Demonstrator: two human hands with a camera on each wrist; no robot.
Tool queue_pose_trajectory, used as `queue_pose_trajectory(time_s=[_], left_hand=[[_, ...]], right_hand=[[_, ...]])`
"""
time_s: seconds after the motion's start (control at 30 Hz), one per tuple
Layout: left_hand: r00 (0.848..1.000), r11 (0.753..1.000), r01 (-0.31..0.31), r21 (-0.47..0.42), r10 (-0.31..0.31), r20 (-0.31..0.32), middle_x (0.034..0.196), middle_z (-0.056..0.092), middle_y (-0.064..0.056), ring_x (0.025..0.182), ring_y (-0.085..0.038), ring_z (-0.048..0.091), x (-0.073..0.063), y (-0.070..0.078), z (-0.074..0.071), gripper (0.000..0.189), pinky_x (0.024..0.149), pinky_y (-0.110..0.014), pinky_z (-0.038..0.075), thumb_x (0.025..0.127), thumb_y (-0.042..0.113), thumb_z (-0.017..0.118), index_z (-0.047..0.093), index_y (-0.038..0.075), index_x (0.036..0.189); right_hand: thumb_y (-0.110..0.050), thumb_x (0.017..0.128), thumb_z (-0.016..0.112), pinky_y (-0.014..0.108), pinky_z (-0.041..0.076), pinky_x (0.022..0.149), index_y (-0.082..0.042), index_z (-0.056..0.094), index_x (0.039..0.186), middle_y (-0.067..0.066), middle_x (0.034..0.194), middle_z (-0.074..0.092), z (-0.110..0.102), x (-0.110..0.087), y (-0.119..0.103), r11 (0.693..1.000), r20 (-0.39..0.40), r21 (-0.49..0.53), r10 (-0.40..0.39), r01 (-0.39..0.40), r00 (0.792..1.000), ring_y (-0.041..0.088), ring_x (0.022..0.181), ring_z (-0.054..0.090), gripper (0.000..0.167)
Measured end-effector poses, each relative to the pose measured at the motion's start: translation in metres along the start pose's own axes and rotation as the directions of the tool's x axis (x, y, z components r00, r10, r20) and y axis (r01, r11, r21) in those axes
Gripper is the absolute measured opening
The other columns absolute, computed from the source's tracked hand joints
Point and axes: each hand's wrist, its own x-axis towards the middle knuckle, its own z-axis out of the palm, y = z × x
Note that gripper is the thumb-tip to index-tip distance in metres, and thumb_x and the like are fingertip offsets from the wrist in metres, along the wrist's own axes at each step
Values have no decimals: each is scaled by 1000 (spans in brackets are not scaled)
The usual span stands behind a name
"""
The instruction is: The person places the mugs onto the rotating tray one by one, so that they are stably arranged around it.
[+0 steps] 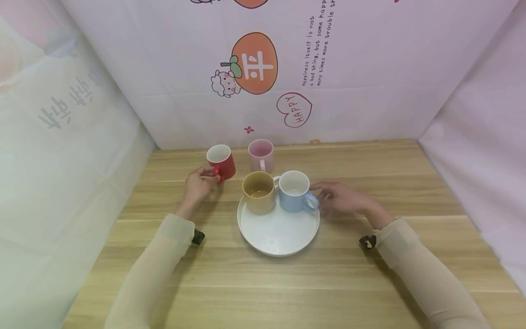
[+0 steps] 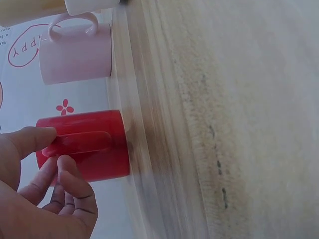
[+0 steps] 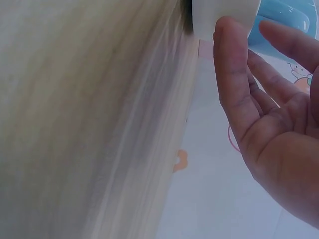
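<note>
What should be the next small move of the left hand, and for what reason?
Probably move the red mug toward the white tray: the left hand pinches its handle, while the tan mug and blue mug stand on that tray.

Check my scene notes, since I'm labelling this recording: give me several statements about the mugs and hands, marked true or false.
1. The left hand holds the red mug by its handle. True.
2. The blue mug stands on the white tray. True.
3. The pink mug stands on the white tray. False: the pink mug stands on the table, behind the tray.
4. The tan mug is beside the blue mug. True.
5. The right hand grips the pink mug. False: the right hand is beside the white tray, its fingers gripping no mug.
</note>
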Motion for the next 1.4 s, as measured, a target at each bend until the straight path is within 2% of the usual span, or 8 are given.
queue_pose_trajectory(time_s=[0.23, 0.43, 0.57, 0.67, 0.87, 1.1, 1.27, 1.4], left_hand=[[1000, 1000, -10, 19, 10, -2, 115, 71, -15, 96, -25, 69, 1, -2, -4, 36, 71, -22, 51, 90, 19, 72, 67, 9, 125], [1000, 999, -18, 45, 18, -13, 115, 71, -14, 96, -28, 69, 2, -3, -6, 35, 66, -22, 52, 91, 19, 71, 68, 9, 124], [1000, 999, -16, 51, 16, -1, 119, 70, -17, 101, -30, 69, 3, -3, -5, 37, 71, -23, 52, 92, 19, 69, 66, 7, 127], [1000, 1000, 4, 23, -4, 16, 121, 68, -19, 103, -32, 70, 4, -2, -4, 40, 75, -22, 51, 94, 19, 68, 63, 6, 131], [998, 994, 64, -89, -62, 33, 121, 66, -19, 98, -33, 73, 5, -2, -1, 40, 69, -21, 53, 95, 15, 67, 60, 4, 133], [999, 994, 54, -99, -52, 14, 120, 67, -19, 96, -34, 71, 4, -3, -3, 37, 82, -38, 61, 95, 17, 67, 63, 5, 131], [998, 993, 56, -99, -55, 12, 121, 67, -19, 96, -32, 72, 5, -3, -4, 37, 80, -34, 61, 95, 20, 68, 64, 4, 129], [997, 992, 82, -100, -82, 3, 121, 67, -15, 98, -32, 72, 7, -3, -3, 39, 81, -36, 61, 94, 25, 70, 64, 6, 128]], right_hand=[[0, 89, 69, 42, 63, 71, -3, 47, 144, 28, 114, 64, 1, -1, -1, 1000, -2, 7, 3, -3, 1000, 34, 94, 69, 59], [1, 92, 62, 40, 63, 70, -5, 48, 142, 25, 113, 66, -2, 1, 2, 1000, -22, -21, 19, -19, 1000, 30, 91, 70, 53], [-3, 94, 62, 39, 63, 71, -7, 47, 144, 24, 114, 67, -3, 2, 3, 999, -17, -26, 37, -37, 999, 27, 88, 71, 53], [-4, 94, 63, 38, 63, 71, -8, 48, 143, 24, 114, 67, -3, 3, 2, 999, -16, -31, 39, -40, 999, 27, 89, 71, 52], [-3, 92, 65, 39, 63, 71, -7, 48, 143, 24, 114, 67, -2, 2, 1, 999, -7, -41, 14, -14, 1000, 30, 94, 70, 55], [-2, 90, 68, 40, 63, 72, -6, 48, 143, 24, 114, 67, -1, 0, 1, 1000, 6, -22, -3, 3, 1000, 34, 100, 69, 57], [0, 89, 68, 40, 63, 73, -7, 49, 143, 24, 114, 67, -1, 0, 1, 1000, 0, -27, -1, 1, 1000, 34, 100, 69, 57], [-1, 90, 67, 40, 63, 71, -6, 48, 143, 24, 112, 67, 0, 1, 1, 999, -7, -32, -4, 4, 1000, 32, 96, 69, 57]])
